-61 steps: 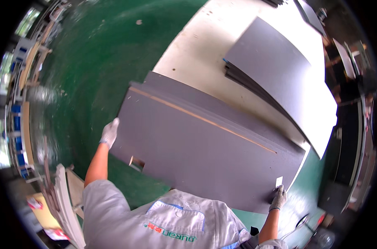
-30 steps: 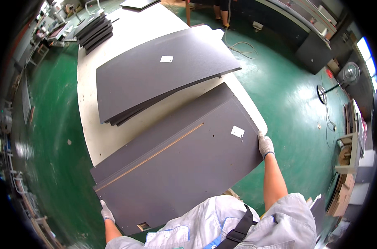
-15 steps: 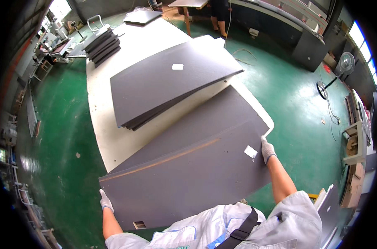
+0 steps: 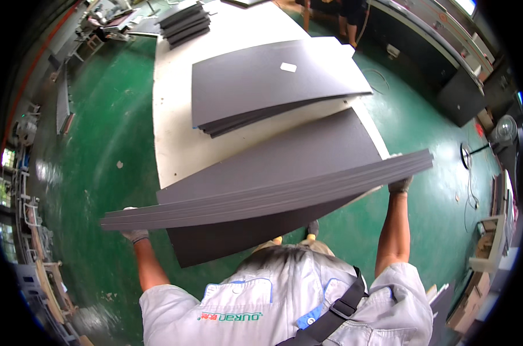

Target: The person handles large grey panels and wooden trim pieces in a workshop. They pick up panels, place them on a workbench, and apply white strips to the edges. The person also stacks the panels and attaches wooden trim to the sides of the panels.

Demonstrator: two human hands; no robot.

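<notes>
Gripped at its two ends is a stack of several dark grey panels point(image 4: 261, 195), tilted up so that mostly its long layered edge shows. My left hand point(image 4: 136, 233), in a pale glove, closes round the left end, its fingers partly behind the panels. At the other end my right hand point(image 4: 401, 183), also gloved, holds on from below and behind. Behind the stack, another dark grey panel point(image 4: 307, 151) lies askew on the white table point(image 4: 172, 153). A darker grey surface point(image 4: 227, 237) shows beneath the stack; which panel it belongs to I cannot tell.
Farther up the table lies a pile of large grey panels point(image 4: 273, 78) with a white label on top. Smaller dark boards point(image 4: 183, 24) are stacked at the far left. A standing fan point(image 4: 503, 131) is at right on the green floor point(image 4: 108, 190). Someone's legs point(image 4: 349, 26) show beyond the table.
The held panels have turned from showing their broad labelled face to showing their long edge, and both hands have risen with them. My view has shifted, so the table appears farther right.
</notes>
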